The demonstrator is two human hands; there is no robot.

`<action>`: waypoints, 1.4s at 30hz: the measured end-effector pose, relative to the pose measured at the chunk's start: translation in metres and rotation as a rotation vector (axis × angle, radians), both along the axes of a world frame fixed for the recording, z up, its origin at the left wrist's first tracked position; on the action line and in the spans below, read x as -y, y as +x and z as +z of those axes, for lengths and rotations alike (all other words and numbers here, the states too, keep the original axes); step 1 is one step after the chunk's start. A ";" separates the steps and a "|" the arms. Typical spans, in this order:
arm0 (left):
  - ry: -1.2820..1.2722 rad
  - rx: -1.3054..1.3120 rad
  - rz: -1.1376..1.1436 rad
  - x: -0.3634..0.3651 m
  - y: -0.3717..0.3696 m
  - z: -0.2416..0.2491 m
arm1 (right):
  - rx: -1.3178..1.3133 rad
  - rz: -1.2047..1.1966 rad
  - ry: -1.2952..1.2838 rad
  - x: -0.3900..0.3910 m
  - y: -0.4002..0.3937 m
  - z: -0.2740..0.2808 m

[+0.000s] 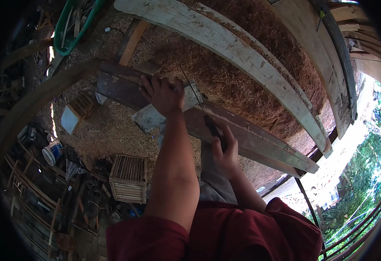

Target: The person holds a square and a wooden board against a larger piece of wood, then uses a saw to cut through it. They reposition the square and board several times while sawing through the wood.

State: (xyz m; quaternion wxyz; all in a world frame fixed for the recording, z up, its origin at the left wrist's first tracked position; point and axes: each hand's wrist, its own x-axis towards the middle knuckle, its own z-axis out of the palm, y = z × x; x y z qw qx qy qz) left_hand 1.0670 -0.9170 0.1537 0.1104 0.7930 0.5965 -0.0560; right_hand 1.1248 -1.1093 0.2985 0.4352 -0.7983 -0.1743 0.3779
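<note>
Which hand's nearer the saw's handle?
Right. The right hand is wrapped around the handle. The left hand is farther off, spread over the plank on the left side of the blade.

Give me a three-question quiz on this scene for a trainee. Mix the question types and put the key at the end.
1. Multiple choice: what does the right-hand grip hold?
A) a blue-and-white bucket
B) a slim-bladed, black-handled tool
C) a green plastic tub

2. True or false: the boxy, slatted, pale wooden crate stands apart from the left-hand grip.

3. Fill in the missing words, "toward" or "away from": the tool's blade extends from its handle ____ the person's dark red cloth shirt.

Key: 1. B; 2. True; 3. away from.
</note>
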 end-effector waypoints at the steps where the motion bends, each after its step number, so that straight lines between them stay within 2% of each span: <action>1: -0.044 -0.018 0.011 0.001 0.002 0.005 | -0.005 0.002 -0.027 -0.004 0.002 -0.003; 3: -0.008 -0.009 0.006 0.002 -0.001 0.000 | -0.046 0.034 -0.157 -0.025 0.007 -0.010; 7: 0.083 0.015 -0.019 0.003 -0.003 -0.009 | -0.034 -0.023 -0.096 -0.007 -0.006 0.008; 10: 0.007 -0.012 0.004 0.002 -0.002 -0.005 | -0.035 -0.057 -0.053 0.001 -0.011 0.012; 13: 0.049 0.028 -0.005 0.003 -0.002 -0.007 | -0.012 0.047 -0.176 -0.030 0.002 -0.015; 14: 0.047 0.029 0.001 0.004 -0.002 -0.007 | 0.053 0.068 -0.144 -0.035 0.004 -0.020; 17: 0.045 0.027 0.001 0.002 -0.004 -0.009 | -0.080 -0.051 -0.124 -0.013 0.004 0.009; 20: 0.055 0.024 -0.012 0.002 -0.002 -0.010 | -0.004 -0.044 -0.061 0.008 -0.002 0.018; 23: 0.062 0.013 -0.028 0.005 -0.004 -0.009 | -0.183 -0.028 -0.269 -0.036 0.012 0.011; 24: 0.062 0.012 -0.027 0.004 -0.004 -0.007 | -0.026 -0.009 -0.149 -0.046 0.008 -0.009; 27: 0.066 0.035 -0.025 0.002 -0.002 -0.009 | -0.099 -0.012 -0.204 -0.033 0.003 0.008; 30: 0.048 0.035 -0.019 0.005 -0.004 -0.009 | -0.040 -0.042 -0.107 -0.005 -0.002 0.026; 33: 0.059 0.001 -0.036 0.002 -0.003 -0.009 | -0.160 0.020 -0.272 -0.029 0.013 0.021; 36: 0.081 0.001 -0.049 0.005 -0.005 -0.008 | -0.051 0.057 -0.215 -0.038 0.006 -0.014; 40: 0.030 0.028 -0.015 0.003 -0.003 -0.008 | -0.051 -0.004 -0.165 -0.005 -0.002 0.032; 42: 0.073 0.057 -0.027 0.003 -0.003 -0.010 | -0.088 -0.005 -0.218 -0.016 0.004 0.033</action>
